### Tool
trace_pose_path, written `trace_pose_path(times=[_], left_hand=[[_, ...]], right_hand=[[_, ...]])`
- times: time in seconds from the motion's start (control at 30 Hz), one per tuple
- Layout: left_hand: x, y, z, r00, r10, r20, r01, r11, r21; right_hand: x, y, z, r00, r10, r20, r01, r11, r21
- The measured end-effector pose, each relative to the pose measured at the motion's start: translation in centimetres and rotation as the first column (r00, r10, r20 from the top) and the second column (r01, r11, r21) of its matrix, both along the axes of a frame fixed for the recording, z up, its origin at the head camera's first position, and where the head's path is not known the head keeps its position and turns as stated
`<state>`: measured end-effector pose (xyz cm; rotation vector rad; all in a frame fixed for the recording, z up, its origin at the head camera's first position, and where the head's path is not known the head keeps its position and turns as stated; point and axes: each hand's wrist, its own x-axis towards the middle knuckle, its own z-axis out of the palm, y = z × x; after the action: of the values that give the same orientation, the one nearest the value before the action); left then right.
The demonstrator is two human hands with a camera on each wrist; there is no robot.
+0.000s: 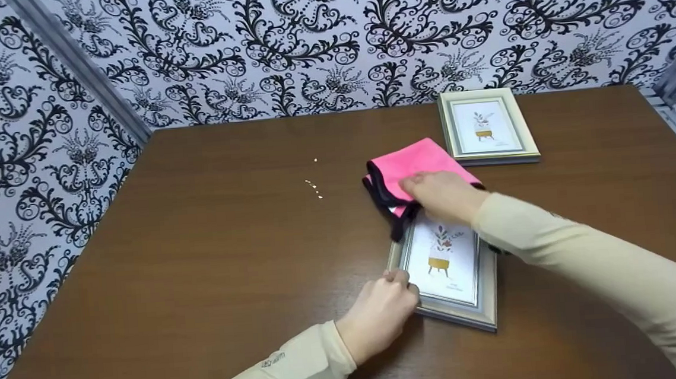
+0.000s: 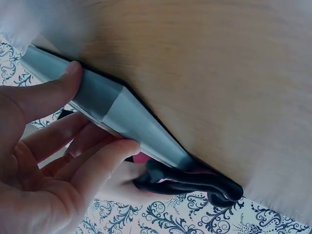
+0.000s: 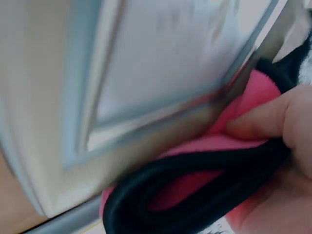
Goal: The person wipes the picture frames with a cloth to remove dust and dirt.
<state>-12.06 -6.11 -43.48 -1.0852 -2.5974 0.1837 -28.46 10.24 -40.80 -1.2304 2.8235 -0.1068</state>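
Note:
A picture frame (image 1: 445, 259) with a cream and silver border lies on the table, its print showing a plant in a yellow and white pot on legs. My left hand (image 1: 379, 311) grips its near left corner; in the left wrist view the thumb lies along the frame's side (image 2: 136, 122) and fingers touch its front edge. A folded pink cloth (image 1: 413, 163) with black edging covers the far end of the frame. My right hand (image 1: 445, 194) holds that cloth, pressing it on the far border. Thumb and cloth (image 3: 190, 146) meet the border in the right wrist view.
A second, similar frame (image 1: 521, 123) lies at the back right of the brown table (image 1: 210, 240), just beyond the cloth. Small pale specks (image 1: 314, 186) dot the table left of the cloth. Patterned wall panels (image 1: 304, 49) stand behind and at the left.

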Motion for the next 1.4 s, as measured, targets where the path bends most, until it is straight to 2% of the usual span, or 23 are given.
trace_pose_path(times=[0.13,0.27,0.33,0.4,0.5,0.57,0.63,0.73,0.87,1.0,1.1,1.23,1.3,1.4], left_hand=[[-0.1,-0.3,-0.1,1.0,-0.008,-0.003,0.008,1.0,0.001],[0.0,-0.6,-0.1,1.0,0.001,-0.002,-0.001,1.0,0.003],[0.1,-0.7,-0.1,1.0,0.004,-0.014,-0.004,1.0,-0.006],[0.2,-0.9,-0.1,0.999,0.001,-0.038,-0.002,1.0,-0.024],[0.2,-1.1,-0.1,0.997,-0.006,-0.078,0.002,0.998,-0.056],[0.2,-1.1,-0.2,0.995,-0.012,-0.099,0.005,0.998,-0.066],[0.1,-1.1,-0.2,0.994,-0.017,-0.111,0.01,0.998,-0.064],[0.1,-1.1,-0.2,0.992,-0.024,-0.123,0.016,0.998,-0.061],[0.1,-1.1,-0.2,0.992,-0.03,-0.123,0.023,0.998,-0.057],[0.1,-1.2,-0.2,0.994,-0.037,-0.099,0.033,0.999,-0.042],[0.2,-1.1,-0.3,0.996,-0.042,-0.078,0.039,0.999,-0.032],[0.2,-0.7,-0.4,0.996,-0.041,-0.079,0.039,0.999,-0.029],[0.2,-0.5,-0.4,0.996,-0.037,-0.084,0.034,0.999,-0.031],[0.2,-0.4,-0.3,0.996,-0.028,-0.083,0.025,0.999,-0.033]], right_hand=[[2.1,0.2,0.2,0.998,0.049,-0.036,-0.049,0.999,0.011],[4.8,0.2,1.0,0.993,0.101,0.065,-0.098,0.994,-0.044],[6.1,0.2,1.2,0.978,0.171,0.124,-0.158,0.981,-0.109],[7.2,0.4,1.3,0.955,0.26,0.142,-0.235,0.957,-0.169],[7.9,0.9,1.1,0.935,0.345,0.083,-0.326,0.926,-0.189],[8.0,1.0,0.8,0.936,0.352,-0.004,-0.349,0.926,-0.148],[7.7,1.1,0.2,0.944,0.319,-0.083,-0.325,0.942,-0.078],[6.6,1.0,-0.4,0.968,0.224,-0.114,-0.223,0.975,0.026],[4.4,0.7,-0.3,0.993,0.092,-0.072,-0.085,0.991,0.105],[2.1,0.3,0.3,0.999,0.03,-0.034,-0.025,0.989,0.143],[0.6,-0.2,0.5,1.0,0.002,0.016,-0.004,0.991,0.135],[-0.7,-0.7,0.6,0.996,-0.007,0.086,0.003,0.999,0.042],[-1.0,-0.8,0.7,0.996,0.022,0.091,-0.024,1.0,0.013],[-0.9,-0.9,0.8,0.992,0.104,0.072,-0.104,0.995,-0.005]])
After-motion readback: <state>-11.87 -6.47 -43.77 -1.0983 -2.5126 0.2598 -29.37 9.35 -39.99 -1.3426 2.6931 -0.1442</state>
